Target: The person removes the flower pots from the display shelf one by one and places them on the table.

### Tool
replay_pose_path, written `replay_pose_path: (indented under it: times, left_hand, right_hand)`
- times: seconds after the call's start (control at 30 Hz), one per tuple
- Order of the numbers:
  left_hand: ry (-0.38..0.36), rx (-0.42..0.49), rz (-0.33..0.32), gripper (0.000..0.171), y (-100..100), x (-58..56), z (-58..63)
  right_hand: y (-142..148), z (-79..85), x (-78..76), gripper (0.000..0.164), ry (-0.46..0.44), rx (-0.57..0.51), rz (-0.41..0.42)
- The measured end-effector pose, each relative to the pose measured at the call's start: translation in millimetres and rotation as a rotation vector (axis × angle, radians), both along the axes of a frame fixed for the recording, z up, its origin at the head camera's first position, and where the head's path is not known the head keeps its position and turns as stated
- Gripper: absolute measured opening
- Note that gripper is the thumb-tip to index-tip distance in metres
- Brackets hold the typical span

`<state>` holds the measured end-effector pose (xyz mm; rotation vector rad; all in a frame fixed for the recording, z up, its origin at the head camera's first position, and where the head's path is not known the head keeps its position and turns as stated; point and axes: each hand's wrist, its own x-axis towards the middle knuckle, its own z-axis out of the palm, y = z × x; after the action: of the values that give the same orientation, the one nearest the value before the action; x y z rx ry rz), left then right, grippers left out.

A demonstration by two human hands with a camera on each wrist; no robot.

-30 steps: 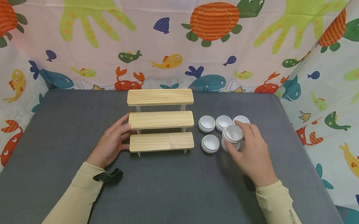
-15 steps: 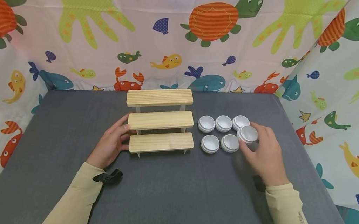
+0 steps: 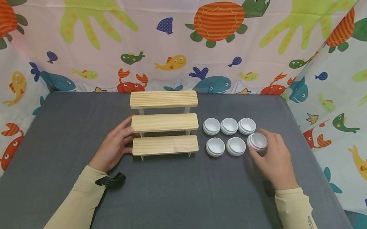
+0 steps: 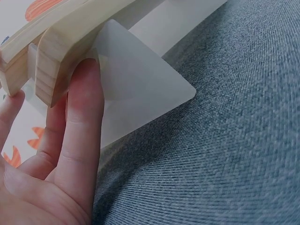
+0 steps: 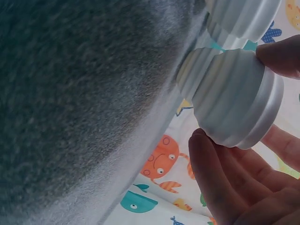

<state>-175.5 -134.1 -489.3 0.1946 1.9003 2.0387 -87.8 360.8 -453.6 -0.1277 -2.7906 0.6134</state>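
A three-tier wooden display stand (image 3: 165, 123) with whitish translucent side supports (image 4: 136, 84) stands mid-table. My left hand (image 3: 112, 144) holds its left end, with fingertips against the plank ends in the left wrist view. Several small white bowls (image 3: 215, 147) with stepped rims sit right of the stand in two rows. At the right end of the front row, my right hand (image 3: 273, 159) pinches a white ribbed bowl (image 5: 234, 98) between thumb and fingers. This bowl is upright, at or very near the tabletop; its underside contact is not clear.
The grey cloth-covered table (image 3: 176, 200) ends at a curtain (image 3: 177, 31) printed with sea animals along the back and sides. Another white bowl (image 5: 246, 18) is close beside the held one in the right wrist view.
My right hand has carried the bowl from above the front row to the right and lowered it at that row's right end. My left hand and the stand have stayed put.
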Motion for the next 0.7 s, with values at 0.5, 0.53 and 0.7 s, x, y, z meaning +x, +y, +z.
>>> replay_pose_path:
  times: [0.5,0.53,0.7]
  left_hand:
    - [-0.005,-0.019,0.005,0.064,-1.0,-1.2,-1.4]
    - [-0.005,-0.019,0.005,0.063,-1.0,-1.0,-1.2]
    - [0.002,-0.008,-0.001,0.063,-1.1,-0.4,-1.3]
  right_hand:
    - [3.4,-4.2,-3.7,0.068,-0.060,0.015,0.006]
    - [3.4,-4.3,-4.0,0.068,-0.062,0.017,0.005]
    - [2.6,-4.6,-5.1,0.069,-0.070,0.017,0.003]
